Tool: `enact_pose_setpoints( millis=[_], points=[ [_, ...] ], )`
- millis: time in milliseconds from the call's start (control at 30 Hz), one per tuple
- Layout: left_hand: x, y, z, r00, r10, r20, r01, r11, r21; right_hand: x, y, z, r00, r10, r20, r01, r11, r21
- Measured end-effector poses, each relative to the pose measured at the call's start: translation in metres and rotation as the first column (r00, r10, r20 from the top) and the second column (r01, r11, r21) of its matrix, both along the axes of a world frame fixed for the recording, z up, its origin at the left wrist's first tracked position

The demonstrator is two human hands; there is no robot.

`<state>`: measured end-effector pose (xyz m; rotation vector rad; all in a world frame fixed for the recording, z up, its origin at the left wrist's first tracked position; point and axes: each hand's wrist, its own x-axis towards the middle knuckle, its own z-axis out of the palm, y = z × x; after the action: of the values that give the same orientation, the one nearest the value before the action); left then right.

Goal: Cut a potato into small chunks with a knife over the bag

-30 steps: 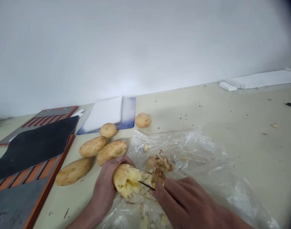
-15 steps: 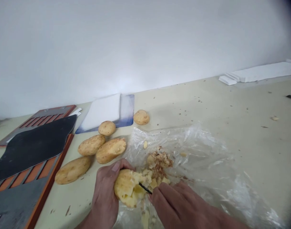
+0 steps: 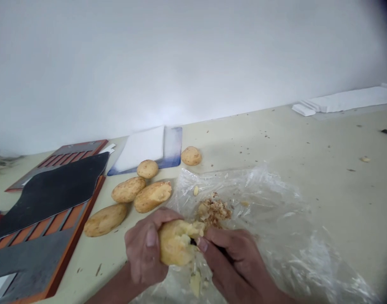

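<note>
My left hand (image 3: pixel 145 249) is wrapped round a pale, partly carved potato (image 3: pixel 176 245) with a ragged hollow in its right end. Pinched in my right hand (image 3: pixel 234 257) is a thin black tool (image 3: pixel 192 242); its tip is at the hollow, and fingers hide most of it, so its exact kind cannot be made out. Below both hands spreads a clear plastic sheet (image 3: pixel 269 211). On it lie a browned heap of potato scraps (image 3: pixel 214 212) and a pale potato piece (image 3: pixel 195 283).
Several potatoes lie to the left, among them a cut one (image 3: pixel 153 196); another potato (image 3: pixel 191 156) sits farther back. A blue-edged board (image 3: pixel 173 160) bears a white sheet (image 3: pixel 139 147). At left is an orange-grey panel (image 3: pixel 31 257) under a black mat (image 3: pixel 60 188). White strips (image 3: pixel 345 100) lie back right.
My left hand has rolled the carved potato and shifted it slightly right. My right hand has turned, bringing its thumb and fingertips against the potato's cut end; less of the black tool shows.
</note>
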<state>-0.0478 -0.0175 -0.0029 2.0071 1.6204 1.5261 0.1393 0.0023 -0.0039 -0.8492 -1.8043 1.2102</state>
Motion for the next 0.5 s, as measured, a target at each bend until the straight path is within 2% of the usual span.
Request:
enact_pose_setpoints(
  millis=[67, 100, 167, 233, 300, 333, 400, 433, 467, 500],
  points=[
    [0.000, 0.001, -0.002, 1.000, -0.021, -0.001, 0.021, 0.999, 0.037, -0.005, 0.001, -0.003, 0.996, 0.086, -0.020, -0.087, 0.992, -0.090],
    [0.002, 0.002, -0.001, 0.999, -0.030, 0.012, 0.030, 0.999, 0.019, -0.005, 0.001, -0.003, 0.995, 0.099, -0.007, -0.099, 0.992, -0.074],
    [0.006, 0.004, 0.004, 0.998, -0.031, 0.055, 0.036, 0.995, -0.089, 0.000, 0.001, 0.001, 0.997, 0.067, 0.027, -0.068, 0.997, 0.040],
    [0.010, 0.007, 0.011, 0.993, -0.011, 0.117, 0.041, 0.966, -0.255, 0.011, 0.000, 0.009, 0.991, 0.033, 0.128, -0.061, 0.973, 0.223],
    [0.013, 0.009, 0.015, 0.986, 0.013, 0.168, 0.058, 0.910, -0.411, 0.022, 0.001, 0.018, 0.943, 0.000, 0.334, -0.149, 0.895, 0.420],
    [0.013, 0.010, 0.016, 0.983, 0.030, 0.182, 0.061, 0.879, -0.473, 0.027, 0.002, 0.020, 0.896, 0.000, 0.445, -0.255, 0.819, 0.514],
    [0.011, 0.011, 0.014, 0.979, 0.064, 0.194, 0.056, 0.831, -0.554, 0.031, 0.005, 0.021, 0.853, -0.051, 0.519, -0.362, 0.658, 0.660],
    [0.009, 0.010, 0.013, 0.977, 0.081, 0.195, 0.048, 0.814, -0.579, 0.032, 0.007, 0.018, 0.860, -0.044, 0.508, -0.375, 0.623, 0.687],
    [0.008, 0.010, 0.012, 0.976, 0.097, 0.194, 0.039, 0.802, -0.596, 0.031, 0.009, 0.014, 0.869, -0.038, 0.493, -0.369, 0.614, 0.698],
    [0.006, 0.010, 0.011, 0.976, 0.110, 0.190, 0.029, 0.793, -0.608, 0.031, 0.010, 0.009, 0.877, -0.026, 0.479, -0.356, 0.634, 0.686]
  ],
)
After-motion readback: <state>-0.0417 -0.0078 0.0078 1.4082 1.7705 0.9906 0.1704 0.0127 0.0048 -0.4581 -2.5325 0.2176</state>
